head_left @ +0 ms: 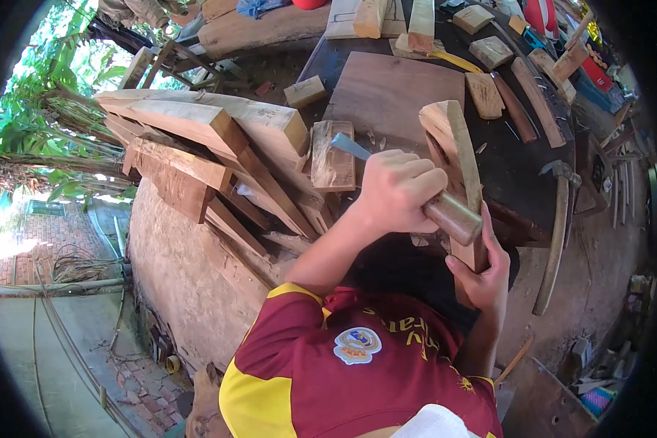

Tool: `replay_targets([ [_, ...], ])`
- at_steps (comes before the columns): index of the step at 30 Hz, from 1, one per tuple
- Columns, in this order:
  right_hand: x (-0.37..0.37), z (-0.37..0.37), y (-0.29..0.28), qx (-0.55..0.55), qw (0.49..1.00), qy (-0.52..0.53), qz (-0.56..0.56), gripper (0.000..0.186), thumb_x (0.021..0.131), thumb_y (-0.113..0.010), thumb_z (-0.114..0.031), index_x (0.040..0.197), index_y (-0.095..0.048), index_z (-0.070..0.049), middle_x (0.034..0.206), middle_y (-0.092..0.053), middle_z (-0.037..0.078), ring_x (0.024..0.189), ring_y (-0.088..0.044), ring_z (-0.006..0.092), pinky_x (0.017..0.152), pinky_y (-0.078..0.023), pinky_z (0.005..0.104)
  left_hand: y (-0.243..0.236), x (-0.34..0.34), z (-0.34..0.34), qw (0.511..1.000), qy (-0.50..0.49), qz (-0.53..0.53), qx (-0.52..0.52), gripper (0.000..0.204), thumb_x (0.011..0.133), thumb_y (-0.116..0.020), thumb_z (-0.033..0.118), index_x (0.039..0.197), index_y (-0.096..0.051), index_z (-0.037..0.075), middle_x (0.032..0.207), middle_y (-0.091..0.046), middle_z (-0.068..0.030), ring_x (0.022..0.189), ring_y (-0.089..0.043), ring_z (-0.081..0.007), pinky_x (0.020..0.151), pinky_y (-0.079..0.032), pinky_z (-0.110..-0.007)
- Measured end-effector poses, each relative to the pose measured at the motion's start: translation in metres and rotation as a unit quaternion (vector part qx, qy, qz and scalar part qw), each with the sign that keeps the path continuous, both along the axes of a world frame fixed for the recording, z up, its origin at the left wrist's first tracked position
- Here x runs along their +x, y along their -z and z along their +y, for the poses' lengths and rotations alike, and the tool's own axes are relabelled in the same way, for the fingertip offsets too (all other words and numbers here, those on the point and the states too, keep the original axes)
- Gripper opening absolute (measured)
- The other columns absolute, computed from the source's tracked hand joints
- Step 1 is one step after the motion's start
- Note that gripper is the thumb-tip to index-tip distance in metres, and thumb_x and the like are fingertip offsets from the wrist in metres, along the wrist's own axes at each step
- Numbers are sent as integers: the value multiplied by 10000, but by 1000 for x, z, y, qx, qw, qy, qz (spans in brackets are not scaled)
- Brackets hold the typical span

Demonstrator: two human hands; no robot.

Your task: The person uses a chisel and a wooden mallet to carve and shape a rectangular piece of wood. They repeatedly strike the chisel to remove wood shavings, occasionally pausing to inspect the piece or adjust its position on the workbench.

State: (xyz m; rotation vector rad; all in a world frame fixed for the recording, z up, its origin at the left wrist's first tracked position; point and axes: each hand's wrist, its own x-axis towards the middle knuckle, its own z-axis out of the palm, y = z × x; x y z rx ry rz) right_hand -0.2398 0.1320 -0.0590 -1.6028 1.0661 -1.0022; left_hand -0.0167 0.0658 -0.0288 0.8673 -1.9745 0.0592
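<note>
My left hand (401, 191) is closed round a chisel (456, 219). Its thick brown wooden handle sticks out on the right of the fist, and its flat blue-grey blade points up and to the left. My right hand (485, 276) grips the near end of a long, pale wooden piece (454, 139), with the thumb on its left side and the fingers along its right. The piece stands tilted against the dark table's near edge, its upper end over the tabletop. The left fist and the chisel handle cover part of it.
Left of my hands leans a stack of sawn timbers (197, 124). A small wood block (333, 157) lies beside the chisel blade. On the dark table (515, 171) are a brown board (394, 91) and several offcuts. An adze-like tool (558, 226) hangs over the right edge.
</note>
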Motion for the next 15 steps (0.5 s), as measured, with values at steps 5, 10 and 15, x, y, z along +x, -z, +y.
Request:
replay_targets([
  [5,-2,-1,12,-35,999,8,0,841,719,-738,-20,1456,-341,53,1427,-486,199,1290,-475,208,1065,-376,342,-5,1,14,1000,24,15,-13,227,550,-735,296,611,-570,153,548,-478,0,480,-521,-201,444,-362,-327],
  [10,14,2,-15,87,995,47,-10,837,710,-726,-11,1452,-346,59,1454,-453,203,1325,-436,208,1100,-335,362,-9,-27,31,994,97,40,10,310,491,-674,291,628,-450,125,580,-428,-10,493,-501,-207,448,-355,-346],
  [15,-6,2,13,34,999,22,3,857,704,-741,-21,1456,-339,54,1470,-433,201,1351,-401,212,1120,-300,365,-3,-17,21,995,83,57,28,288,509,-695,301,639,-505,129,583,-467,-15,488,-508,-222,452,-359,-352],
])
